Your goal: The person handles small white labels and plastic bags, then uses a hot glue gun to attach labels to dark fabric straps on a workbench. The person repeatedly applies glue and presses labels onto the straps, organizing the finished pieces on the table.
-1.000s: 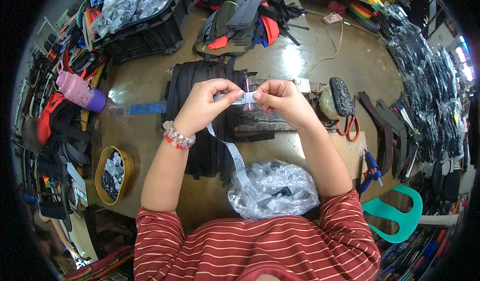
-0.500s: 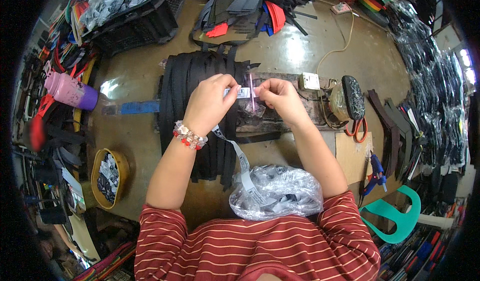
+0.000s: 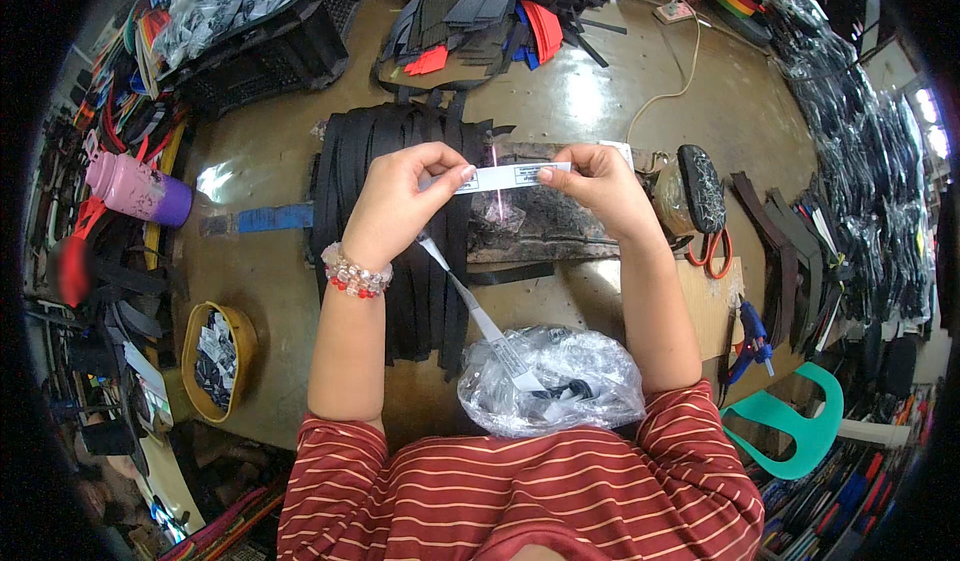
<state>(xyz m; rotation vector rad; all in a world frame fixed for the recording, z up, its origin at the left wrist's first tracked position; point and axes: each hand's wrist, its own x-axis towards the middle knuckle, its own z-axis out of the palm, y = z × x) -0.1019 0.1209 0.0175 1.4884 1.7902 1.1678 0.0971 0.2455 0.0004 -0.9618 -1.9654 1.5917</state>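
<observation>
A white printed label ribbon (image 3: 505,175) is stretched nearly level between my hands. My left hand (image 3: 405,196) pinches it on one side, above a bundle of black straps (image 3: 385,281). Its other end is pinched by my right hand (image 3: 607,189). Just beyond and beneath the ribbon, a thin pinkish rod or wire (image 3: 502,207) crosses a dark, scorched-looking board (image 3: 560,223). From my left hand the ribbon trails down to a clear plastic bag (image 3: 600,376) in front of my body.
A yellow tub (image 3: 247,356) of small labels and a pink-purple bottle (image 3: 140,183) stand left. On the right are orange-handled scissors (image 3: 712,256), a blue glue gun (image 3: 750,341) and dark straps (image 3: 765,231). A black crate (image 3: 270,56) and more straps (image 3: 480,11) lie at the back.
My right hand has moved right and my left hand slightly left, so a longer piece of ribbon shows between them. The trailing ribbon has become straighter.
</observation>
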